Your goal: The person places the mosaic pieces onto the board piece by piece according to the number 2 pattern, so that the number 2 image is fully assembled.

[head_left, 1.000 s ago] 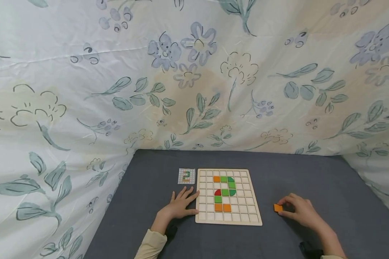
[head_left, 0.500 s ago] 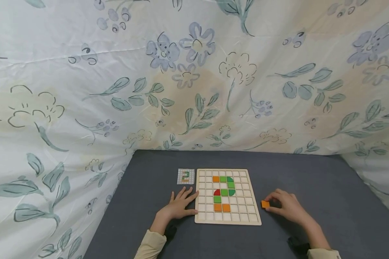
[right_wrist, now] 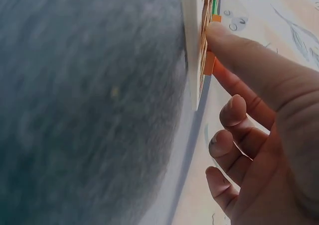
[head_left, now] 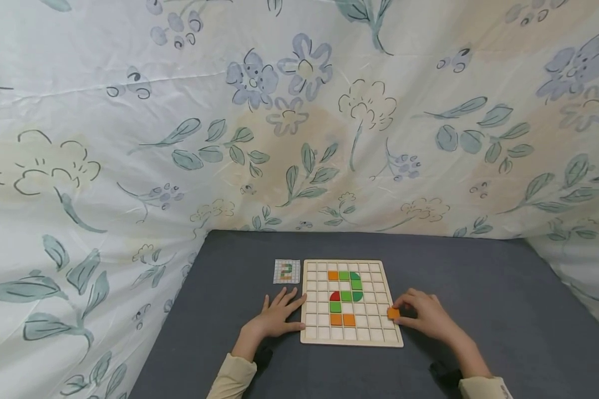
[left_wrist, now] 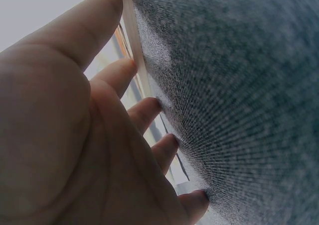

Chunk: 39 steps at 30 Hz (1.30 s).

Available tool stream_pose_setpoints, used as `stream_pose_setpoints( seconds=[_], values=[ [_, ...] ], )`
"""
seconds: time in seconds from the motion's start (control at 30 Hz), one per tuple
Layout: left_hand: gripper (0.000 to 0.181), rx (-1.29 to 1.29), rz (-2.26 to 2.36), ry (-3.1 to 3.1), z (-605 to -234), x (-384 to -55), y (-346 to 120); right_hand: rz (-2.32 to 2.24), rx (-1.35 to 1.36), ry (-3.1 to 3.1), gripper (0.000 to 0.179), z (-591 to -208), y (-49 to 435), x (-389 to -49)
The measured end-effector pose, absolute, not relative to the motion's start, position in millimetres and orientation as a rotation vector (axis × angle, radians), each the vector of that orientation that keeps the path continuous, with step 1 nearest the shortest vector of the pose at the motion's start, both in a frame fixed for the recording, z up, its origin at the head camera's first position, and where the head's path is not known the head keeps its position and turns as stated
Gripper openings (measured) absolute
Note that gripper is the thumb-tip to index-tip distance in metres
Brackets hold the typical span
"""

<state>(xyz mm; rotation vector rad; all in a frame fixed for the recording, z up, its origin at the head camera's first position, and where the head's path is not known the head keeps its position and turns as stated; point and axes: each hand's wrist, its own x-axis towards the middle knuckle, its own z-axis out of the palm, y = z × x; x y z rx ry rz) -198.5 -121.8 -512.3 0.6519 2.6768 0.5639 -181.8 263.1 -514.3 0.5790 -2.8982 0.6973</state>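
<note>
Right hand (head_left: 426, 316) pinching orange tile (head_left: 393, 313) between thumb and fingertips, held over right edge of wooden grid board (head_left: 374, 339). Left hand (head_left: 275, 317) flat on grey worktop (head_left: 479, 288), fingers straight and spread, tips touching board's left edge. Between the two hands, set in the board: orange, green and red tiles (head_left: 346, 296) in a curved figure. Beyond left hand's fingertips, just beside board's far corner: small pattern card (head_left: 287, 271). Flowered sheet (head_left: 299, 111) beyond and to both sides.

Floral sheet (head_left: 299, 111) backdrop; grey, seemingly fabric table (head_left: 479, 277).
</note>
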Motion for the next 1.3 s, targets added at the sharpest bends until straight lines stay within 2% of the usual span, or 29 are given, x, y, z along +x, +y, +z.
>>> stream_pose_setpoints(
  seconds=[0.8, 1.3],
  values=[
    [0.073, 0.661, 0.581, 2.681, -505, -195, -120, 0.806, 0.875, -2.824, 0.024, -515, 218, -191],
    [0.072, 0.674, 0.582, 2.692, -510, -198, -121, 0.77, 0.91, -2.828, 0.022, -514, 205, -193]
  ],
)
